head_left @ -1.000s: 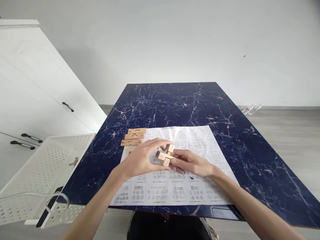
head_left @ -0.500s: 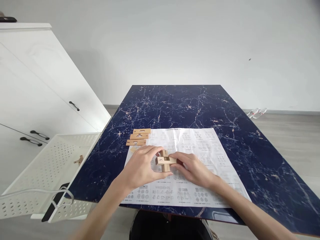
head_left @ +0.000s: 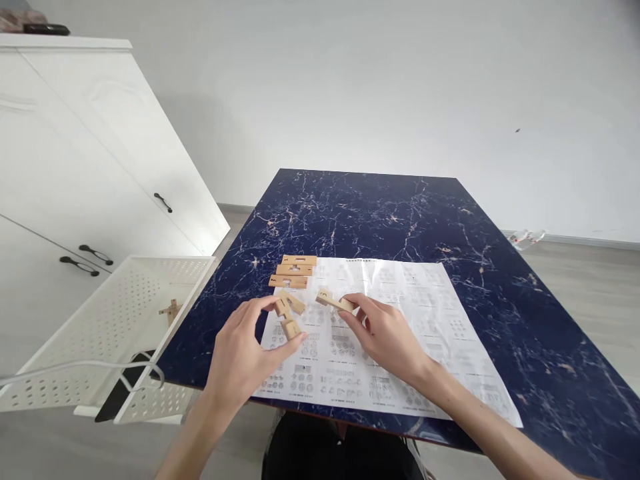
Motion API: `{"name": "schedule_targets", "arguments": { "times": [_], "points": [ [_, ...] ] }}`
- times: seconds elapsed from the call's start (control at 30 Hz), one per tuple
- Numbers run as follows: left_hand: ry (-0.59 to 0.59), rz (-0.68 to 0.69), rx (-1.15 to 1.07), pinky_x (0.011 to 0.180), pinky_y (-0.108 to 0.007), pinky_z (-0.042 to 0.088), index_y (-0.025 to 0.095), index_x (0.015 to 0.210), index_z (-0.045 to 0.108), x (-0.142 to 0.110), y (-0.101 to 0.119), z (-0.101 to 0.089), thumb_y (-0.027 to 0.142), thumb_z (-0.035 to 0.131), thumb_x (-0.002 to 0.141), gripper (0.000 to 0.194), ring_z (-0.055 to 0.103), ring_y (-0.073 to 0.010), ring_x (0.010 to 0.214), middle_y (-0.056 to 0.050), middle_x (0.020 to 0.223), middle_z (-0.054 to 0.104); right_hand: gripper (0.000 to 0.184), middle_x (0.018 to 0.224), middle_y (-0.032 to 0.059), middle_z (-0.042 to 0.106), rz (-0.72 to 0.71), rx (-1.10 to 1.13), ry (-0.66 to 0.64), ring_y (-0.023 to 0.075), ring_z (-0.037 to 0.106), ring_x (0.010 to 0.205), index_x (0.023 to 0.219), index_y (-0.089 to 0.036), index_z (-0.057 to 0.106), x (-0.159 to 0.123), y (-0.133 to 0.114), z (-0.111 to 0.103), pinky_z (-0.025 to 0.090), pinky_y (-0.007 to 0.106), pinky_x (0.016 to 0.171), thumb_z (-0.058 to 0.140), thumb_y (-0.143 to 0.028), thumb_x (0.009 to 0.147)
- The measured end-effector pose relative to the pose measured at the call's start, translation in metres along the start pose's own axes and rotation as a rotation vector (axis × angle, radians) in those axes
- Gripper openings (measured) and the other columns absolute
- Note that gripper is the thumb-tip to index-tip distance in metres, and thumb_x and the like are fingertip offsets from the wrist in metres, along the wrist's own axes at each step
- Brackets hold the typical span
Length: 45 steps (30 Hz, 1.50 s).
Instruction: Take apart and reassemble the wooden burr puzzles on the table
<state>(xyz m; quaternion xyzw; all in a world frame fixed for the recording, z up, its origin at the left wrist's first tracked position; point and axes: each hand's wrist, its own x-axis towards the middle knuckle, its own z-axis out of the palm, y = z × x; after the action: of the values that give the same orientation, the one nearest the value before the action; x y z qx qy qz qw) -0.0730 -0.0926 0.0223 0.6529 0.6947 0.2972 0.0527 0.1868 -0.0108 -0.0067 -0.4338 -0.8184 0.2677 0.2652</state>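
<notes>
My left hand point(head_left: 245, 350) grips a notched wooden puzzle piece point(head_left: 290, 327) between thumb and fingers, tilted above the sheet. Between the fingertips of my right hand point(head_left: 385, 330) is another notched wooden puzzle piece point(head_left: 325, 297), marked with a 3 at its far end. The two pieces are apart. Just behind the left-hand piece, a loose wooden piece point(head_left: 295, 303) is partly hidden. Several flat slotted wooden pieces point(head_left: 295, 269) lie in a row at the back left corner of the printed instruction sheet point(head_left: 400, 387).
The sheet lies on a dark blue marbled table point(head_left: 370, 213). A white perforated basket point(head_left: 95, 320) at the left contains a wooden cross-shaped piece point(head_left: 171, 310), with a pale cable point(head_left: 100, 366) across it. Beyond stands a white cabinet point(head_left: 85, 160); a black seat point(head_left: 340, 450) is below the table edge.
The two crossed wooden pieces have come apart. One has moved left in my left hand, while my right hand keeps the piece marked 3. The view has shifted slightly.
</notes>
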Motion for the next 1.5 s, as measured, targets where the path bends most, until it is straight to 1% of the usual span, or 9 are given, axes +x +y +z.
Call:
{"name": "schedule_targets", "arguments": {
  "times": [0.27, 0.47, 0.6, 0.7, 0.83, 1.0, 1.13, 1.3, 1.5],
  "points": [
    [0.117, -0.038, 0.121, 0.111, -0.058, 0.053, 0.025, 0.110, 0.063, -0.008, -0.034, 0.033, 0.054, 0.089, 0.080, 0.049, 0.063, -0.0400, 0.131, -0.012, 0.136, 0.070, 0.023, 0.107, 0.0083, 0.079, 0.028, -0.274, -0.042, 0.0212, 0.075, 0.078, 0.108, -0.021, 0.074, 0.038, -0.014, 0.038, 0.043, 0.029, 0.055, 0.059, -0.038, 0.112],
    [0.144, -0.045, 0.122, 0.114, -0.060, 0.050, 0.022, 0.123, 0.060, -0.006, -0.043, 0.047, 0.064, 0.083, 0.083, 0.063, 0.058, -0.0425, 0.135, -0.017, 0.139, 0.066, 0.025, 0.122, 0.0086, 0.076, -0.041, -0.161, -0.146, 0.0222, 0.078, 0.092, 0.133, -0.021, 0.069, 0.043, -0.021, 0.048, 0.058, 0.033, 0.072, 0.061, -0.026, 0.110],
    [0.065, -0.064, 0.071, 0.118, -0.062, 0.047, 0.023, 0.146, 0.050, -0.017, -0.056, 0.039, 0.064, 0.083, 0.085, 0.080, 0.054, -0.0429, 0.142, -0.017, 0.148, 0.061, 0.030, 0.123, 0.0104, 0.075, -0.135, -0.044, -0.124, 0.0225, 0.077, 0.090, 0.138, -0.021, 0.064, 0.018, -0.008, 0.028, 0.064, 0.038, 0.076, 0.056, -0.022, 0.109],
    [0.012, -0.079, 0.024, 0.119, -0.062, 0.047, 0.026, 0.151, 0.047, -0.028, -0.064, 0.030, 0.061, 0.080, 0.089, 0.078, 0.052, -0.0418, 0.144, -0.016, 0.151, 0.059, 0.025, 0.117, 0.0092, 0.076, -0.127, 0.022, -0.113, 0.0219, 0.076, 0.085, 0.133, -0.024, 0.066, -0.013, 0.004, 0.001, 0.065, 0.037, 0.072, 0.055, -0.026, 0.111],
    [-0.012, -0.062, -0.028, 0.119, -0.061, 0.048, 0.030, 0.151, 0.047, -0.033, -0.062, 0.022, 0.059, 0.076, 0.094, 0.071, 0.055, -0.0403, 0.144, -0.014, 0.150, 0.060, 0.022, 0.109, 0.0089, 0.080, -0.003, 0.041, -0.032, 0.0224, 0.077, 0.080, 0.126, -0.028, 0.071, -0.059, 0.020, -0.031, 0.065, 0.033, 0.064, 0.056, -0.038, 0.112],
    [-0.004, -0.045, -0.030, 0.109, -0.053, 0.058, 0.030, 0.151, 0.046, -0.019, -0.049, 0.022, 0.052, 0.075, 0.096, 0.066, 0.066, -0.0354, 0.129, -0.014, 0.151, 0.058, 0.034, 0.113, 0.0113, 0.082, 0.302, 0.009, 0.148, 0.0283, 0.080, 0.096, 0.123, -0.028, 0.075, -0.109, 0.051, -0.054, 0.050, 0.024, 0.043, 0.060, -0.054, 0.107],
    [-0.048, -0.033, -0.026, 0.092, -0.043, 0.063, 0.028, 0.145, 0.050, -0.006, -0.044, 0.023, 0.044, 0.076, 0.096, 0.058, 0.074, -0.0275, 0.105, -0.011, 0.139, 0.064, 0.040, 0.111, 0.0111, 0.084, 0.468, 0.006, 0.264, 0.0312, 0.081, 0.101, 0.116, -0.028, 0.079, -0.137, 0.081, -0.065, 0.052, 0.024, 0.046, 0.066, -0.061, 0.099],
    [-0.047, -0.039, -0.004, 0.091, -0.043, 0.062, 0.027, 0.139, 0.053, 0.000, -0.038, 0.028, 0.043, 0.082, 0.090, 0.059, 0.074, -0.0264, 0.098, -0.008, 0.126, 0.068, 0.044, 0.107, 0.0098, 0.085, 0.550, 0.008, 0.328, 0.0299, 0.082, 0.096, 0.115, -0.026, 0.081, -0.155, 0.109, -0.068, 0.059, 0.027, 0.059, 0.065, -0.063, 0.096],
    [0.071, -0.018, 0.171, 0.110, -0.057, 0.050, 0.027, 0.138, 0.055, 0.003, -0.023, 0.040, 0.055, 0.090, 0.080, 0.073, 0.062, -0.0394, 0.124, -0.013, 0.141, 0.061, 0.045, 0.114, 0.0102, 0.084, 0.525, 0.076, 0.318, 0.0288, 0.081, 0.096, 0.115, -0.025, 0.082, -0.158, 0.117, -0.064, 0.061, 0.029, 0.069, 0.067, -0.063, 0.096]
  ]
}}
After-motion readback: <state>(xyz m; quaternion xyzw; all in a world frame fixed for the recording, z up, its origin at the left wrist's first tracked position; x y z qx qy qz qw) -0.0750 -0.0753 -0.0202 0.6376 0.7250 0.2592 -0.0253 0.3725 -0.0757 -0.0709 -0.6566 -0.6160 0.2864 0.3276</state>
